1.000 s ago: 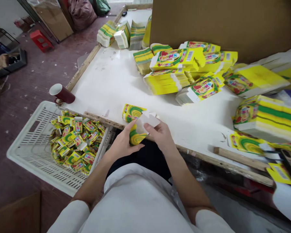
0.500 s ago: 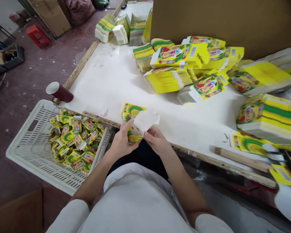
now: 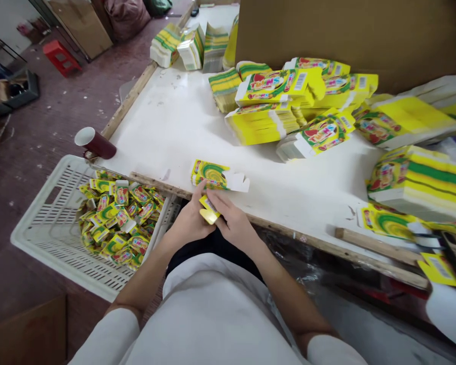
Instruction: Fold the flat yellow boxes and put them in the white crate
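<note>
I see a small yellow carton [image 3: 209, 209] pinched between both hands just off the near edge of the surface [image 3: 182, 132]; the left hand [image 3: 188, 223] cups it from below and the right hand [image 3: 231, 223] lies over it, the fingers of both closed on the card, so it looks nearly folded into shape, though the closing flap is hidden under the fingers and I cannot tell whether it is tucked. Just beyond the fingertips a short stack of flat blanks [image 3: 210, 175] lies at the edge with a white flap showing, so a few pieces remain close by. To the left of the fingers and lower, a white slotted basket [image 3: 45, 223] holds a heap of folded cartons [image 3: 116, 218], filling perhaps half of it. Far beyond the fingers and to their right, tall piles of unfolded blanks [image 3: 289, 101] crowd the surface, so I judge most of the work is left. A maroon cup [image 3: 95, 143] stands at the left corner.
</note>
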Demonstrator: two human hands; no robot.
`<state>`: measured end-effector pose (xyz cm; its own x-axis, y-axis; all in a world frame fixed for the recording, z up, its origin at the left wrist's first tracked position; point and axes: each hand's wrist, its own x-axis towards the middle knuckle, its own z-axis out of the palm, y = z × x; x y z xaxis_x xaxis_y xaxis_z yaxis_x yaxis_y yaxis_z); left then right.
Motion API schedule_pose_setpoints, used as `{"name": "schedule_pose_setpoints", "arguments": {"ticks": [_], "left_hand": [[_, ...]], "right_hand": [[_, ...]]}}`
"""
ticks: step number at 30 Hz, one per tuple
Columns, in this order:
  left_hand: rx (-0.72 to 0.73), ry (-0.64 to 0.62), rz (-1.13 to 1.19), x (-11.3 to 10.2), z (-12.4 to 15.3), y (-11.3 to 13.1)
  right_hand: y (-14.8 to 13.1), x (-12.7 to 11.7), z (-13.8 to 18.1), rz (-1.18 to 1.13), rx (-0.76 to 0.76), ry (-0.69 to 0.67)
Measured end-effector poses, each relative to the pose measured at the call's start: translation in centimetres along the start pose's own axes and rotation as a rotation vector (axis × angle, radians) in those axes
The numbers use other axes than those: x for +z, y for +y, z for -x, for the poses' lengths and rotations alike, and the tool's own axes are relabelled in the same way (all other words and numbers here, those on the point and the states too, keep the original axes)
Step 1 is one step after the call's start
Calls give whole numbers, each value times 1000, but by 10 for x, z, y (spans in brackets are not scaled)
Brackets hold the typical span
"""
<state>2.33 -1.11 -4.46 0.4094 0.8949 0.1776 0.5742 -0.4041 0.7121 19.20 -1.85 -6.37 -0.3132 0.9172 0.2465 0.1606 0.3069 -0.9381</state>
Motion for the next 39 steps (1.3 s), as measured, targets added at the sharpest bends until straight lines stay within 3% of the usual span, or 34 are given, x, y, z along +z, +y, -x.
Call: {"name": "schedule_pose_setpoints", "arguments": {"ticks": [4,6,9,13,17,22,27,29,35,39], "left_hand": [[-216,356,-9,2,-2,-3],[-346,412,204,1,-1,-4],[-441,460,583,-1,-2,-3],[-473,601,717,-9,-5,-2],[-485,589,735,-10,-7,-1],[-533,531,759,-7,-6,3],[-527,598,767,-11,-1,3],[-522,612,733,-11,1,4],[-519,581,684,-8,5,3],[-518,583,694,-1,5,3]], "right_hand": [[8,-1,-3,65,0,283],[12,-2,-6,75,14,382],[15,-4,-8,124,-27,269],[13,-15,-8,115,-20,86],[11,-25,-10,52,-14,-15],[5,-16,-12,60,41,150],[1,-7,-12,13,-28,-48],[1,-2,-11,70,-43,-70],[10,4,-11,132,-8,-35],[11,4,-13,67,36,87]]}}
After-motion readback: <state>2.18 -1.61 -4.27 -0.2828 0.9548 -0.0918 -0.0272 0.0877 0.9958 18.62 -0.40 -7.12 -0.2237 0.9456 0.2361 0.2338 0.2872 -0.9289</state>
